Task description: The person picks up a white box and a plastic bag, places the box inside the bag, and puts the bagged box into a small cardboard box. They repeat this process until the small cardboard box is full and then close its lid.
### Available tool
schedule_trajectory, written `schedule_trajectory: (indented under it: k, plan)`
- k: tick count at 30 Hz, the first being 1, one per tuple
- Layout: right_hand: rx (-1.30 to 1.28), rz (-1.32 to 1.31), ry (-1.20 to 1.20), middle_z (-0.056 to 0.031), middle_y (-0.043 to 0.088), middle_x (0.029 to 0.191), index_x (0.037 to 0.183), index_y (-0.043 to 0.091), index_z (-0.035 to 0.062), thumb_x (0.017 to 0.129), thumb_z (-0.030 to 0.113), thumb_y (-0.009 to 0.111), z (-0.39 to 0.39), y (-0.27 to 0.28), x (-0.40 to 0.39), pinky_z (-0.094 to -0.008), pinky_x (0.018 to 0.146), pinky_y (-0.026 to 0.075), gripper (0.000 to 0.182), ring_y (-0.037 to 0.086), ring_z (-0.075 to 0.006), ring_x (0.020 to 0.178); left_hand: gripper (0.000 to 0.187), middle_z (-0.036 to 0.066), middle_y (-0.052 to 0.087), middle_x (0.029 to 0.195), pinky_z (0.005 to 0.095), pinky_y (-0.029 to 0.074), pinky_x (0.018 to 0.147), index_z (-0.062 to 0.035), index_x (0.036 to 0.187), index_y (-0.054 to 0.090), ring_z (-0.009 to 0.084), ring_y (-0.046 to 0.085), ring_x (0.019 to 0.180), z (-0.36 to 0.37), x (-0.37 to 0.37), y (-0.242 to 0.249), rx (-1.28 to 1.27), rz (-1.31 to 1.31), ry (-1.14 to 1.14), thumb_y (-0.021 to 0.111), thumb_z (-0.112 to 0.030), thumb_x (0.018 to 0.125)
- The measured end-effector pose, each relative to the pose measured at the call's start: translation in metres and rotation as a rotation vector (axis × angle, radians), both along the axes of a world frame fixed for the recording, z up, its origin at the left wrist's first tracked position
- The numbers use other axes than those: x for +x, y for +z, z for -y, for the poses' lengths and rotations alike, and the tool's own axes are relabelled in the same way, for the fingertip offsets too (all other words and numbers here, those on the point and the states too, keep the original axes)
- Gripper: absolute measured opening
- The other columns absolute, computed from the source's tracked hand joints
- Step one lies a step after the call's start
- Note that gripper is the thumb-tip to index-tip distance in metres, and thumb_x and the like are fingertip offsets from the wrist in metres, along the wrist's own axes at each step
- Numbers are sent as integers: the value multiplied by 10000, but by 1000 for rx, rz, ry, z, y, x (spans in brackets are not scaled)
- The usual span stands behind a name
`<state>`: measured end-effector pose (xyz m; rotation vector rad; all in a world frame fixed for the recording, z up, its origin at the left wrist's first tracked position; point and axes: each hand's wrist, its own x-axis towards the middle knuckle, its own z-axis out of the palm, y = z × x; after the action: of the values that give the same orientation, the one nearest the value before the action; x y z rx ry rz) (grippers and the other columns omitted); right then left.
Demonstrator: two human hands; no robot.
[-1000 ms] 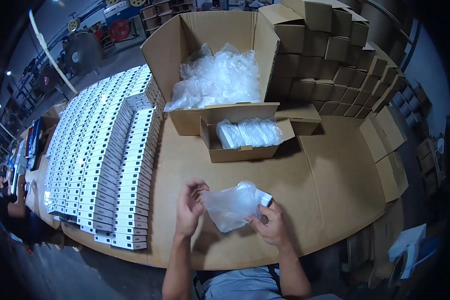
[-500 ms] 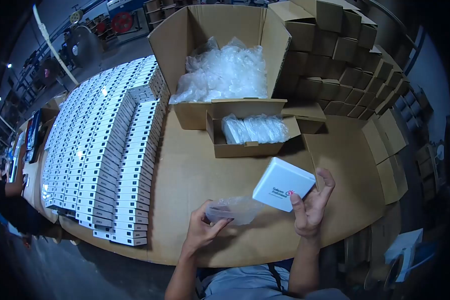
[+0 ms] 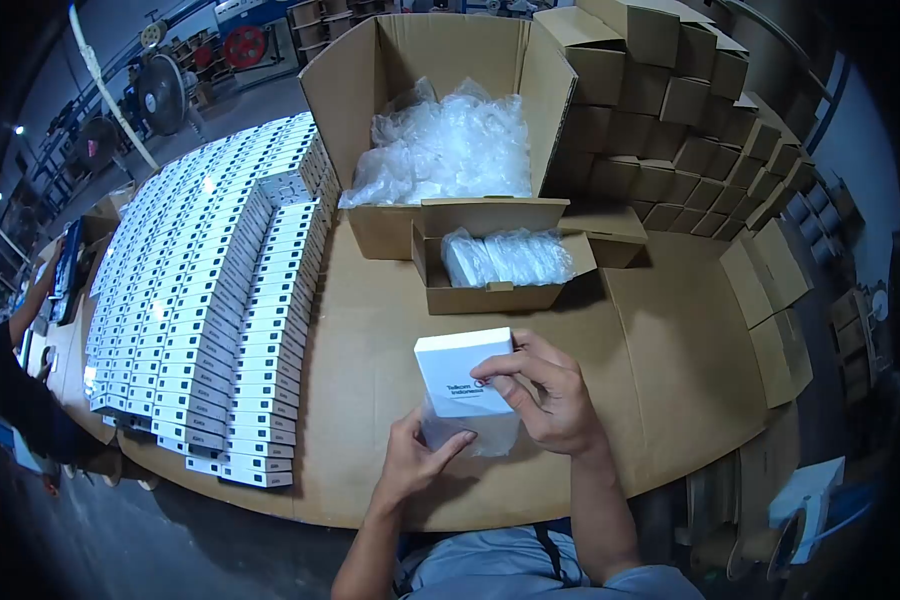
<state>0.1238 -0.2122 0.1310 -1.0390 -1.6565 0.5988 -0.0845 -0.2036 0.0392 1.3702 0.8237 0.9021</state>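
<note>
A small white box [image 3: 455, 365] with printed lettering is upright above the table, its lower end at the mouth of a clear plastic bag [image 3: 495, 437]. My right hand [image 3: 553, 392] grips the box by its right side, fingers over the front. Low on the left, my left hand [image 3: 417, 458] pinches the bag between thumb and fingers. Beyond them, an open small carton [image 3: 500, 300] holds several plastic-wrapped items.
Many white boxes [image 3: 220, 330] are stacked at the left. Behind the small carton stands a big open carton [image 3: 385, 228] of clear plastic bags. Brown cartons [image 3: 660, 140] are piled at the back right. At the far left, a person [image 3: 30, 390] works.
My right hand has brought the white box leftward and turned it upright, so that it now meets the bag. My left hand still holds the bag, in nearly the same place.
</note>
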Motion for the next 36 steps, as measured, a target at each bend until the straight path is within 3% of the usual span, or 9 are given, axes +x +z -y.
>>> schedule_trajectory:
  k: [7, 11, 13, 16, 20, 25, 28, 31, 36]
  plan:
    - [-92, -66, 72, -184, 622, 1064, 1256, 695, 31, 827, 62, 723, 9, -19, 5, -372, 913, 502, 431, 628, -304, 1009, 462, 92, 702, 1154, 330, 545, 929, 36, 1273, 597, 166, 670, 1051, -2, -2, -3, -94, 68, -6, 804, -92, 880]
    - [-222, -91, 112, -189, 605, 1167, 1342, 651, 63, 804, 22, 722, 15, -31, 10, -372, 994, 481, 543, 606, -302, 1109, 365, 97, 675, 1217, 311, 536, 921, 34, 1353, 551, 146, 645, 1067, -6, -2, -29, -177, 280, 25, 586, -167, 1051]
    - [-230, -14, 131, -178, 600, 1238, 1399, 588, 47, 817, -35, 708, 17, -39, 13, -358, 1036, 468, 599, 586, -264, 1193, 356, 95, 678, 1197, 310, 536, 921, 34, 1343, 555, 148, 646, 1064, -6, 0, -28, -262, 293, 57, 568, -185, 1063]
    - [-218, -527, 106, -163, 591, 1288, 1430, 502, 10, 847, -95, 678, 21, -67, -1, -366, 1056, 471, 618, 558, -238, 1267, 356, 92, 671, 1187, 319, 536, 926, 33, 1341, 547, 155, 643, 1066, -6, 0, -34, -341, 375, 101, 555, -201, 1072]
    - [-271, -725, -42, -138, 587, 1329, 1317, 503, -20, 940, -94, 641, 30, -95, -8, -321, 987, 524, 409, 613, -205, 1199, 361, 91, 656, 1218, 319, 528, 937, 30, 1355, 533, 153, 636, 1076, -5, 5, -31, -360, 426, 132, 554, -195, 1073]
    - [-285, -649, -164, -109, 671, 1153, 1126, 609, -56, 954, -82, 641, 34, -105, -13, -263, 913, 534, 178, 643, -133, 1057, 399, 83, 651, 1237, 327, 527, 951, 3, 1373, 507, 161, 639, 1101, -5, 3, -43, -322, 400, 80, 535, -269, 1082]
    - [-241, -509, -173, -89, 657, 1143, 1113, 600, -42, 971, -59, 630, 32, -109, -9, -249, 895, 524, 146, 636, -122, 1020, 402, 81, 649, 1252, 332, 517, 968, 3, 1363, 527, 164, 637, 1111, -8, -4, -48, -399, 430, 80, 466, -300, 1106]
    - [-249, -494, -167, -85, 632, 1161, 1080, 583, -28, 1002, 2, 613, 33, -101, -11, -249, 893, 514, 89, 623, -111, 1012, 425, 67, 681, 1180, 307, 494, 960, 0, 1306, 601, 132, 632, 1074, -8, 0, -40, -279, 350, 101, 423, -338, 1120]
    - [-127, -448, -150, -150, 608, 1228, 1037, 559, -13, 1031, 74, 573, 29, -96, -12, -339, 983, 506, 88, 612, -188, 1119, 456, 112, 668, 1229, 327, 465, 1035, 29, 1328, 606, 175, 613, 1167, -13, 0, -38, -39, 170, 109, 390, -319, 1128]
